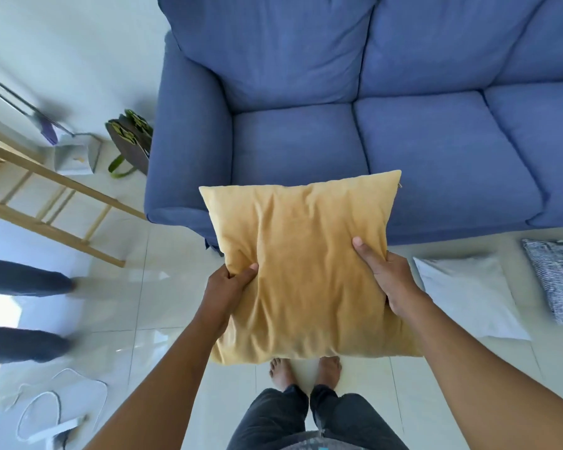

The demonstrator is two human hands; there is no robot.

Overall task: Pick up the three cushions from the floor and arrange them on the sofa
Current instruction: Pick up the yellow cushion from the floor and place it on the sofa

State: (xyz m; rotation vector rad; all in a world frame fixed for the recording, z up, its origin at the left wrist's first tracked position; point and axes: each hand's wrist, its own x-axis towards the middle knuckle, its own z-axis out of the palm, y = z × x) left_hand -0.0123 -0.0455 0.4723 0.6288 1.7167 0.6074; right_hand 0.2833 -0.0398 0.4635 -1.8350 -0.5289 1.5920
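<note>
Mustard-yellow velvet cushion [306, 267]: square, creased, held off the floor in front of the sofa, its far edge overlapping the seat front in view. Left hand [228, 292]: pinching the cushion's left edge, thumb on top, fingers underneath. Right hand [389, 280]: clamped on the right edge, thumb pressed into the top face, fingers wrapped behind. Blue fabric sofa [403, 125]: seat cushions bare. White cushion [468, 297]: flat on the tiled floor [163, 254], right of the holder, just before the sofa. Grey-and-white striped cushion [556, 277]: on the floor beside the white one, further right. Bare feet [306, 371]: under the yellow cushion. Wooden stool [46, 203] and bag [130, 138]: left of the sofa.
</note>
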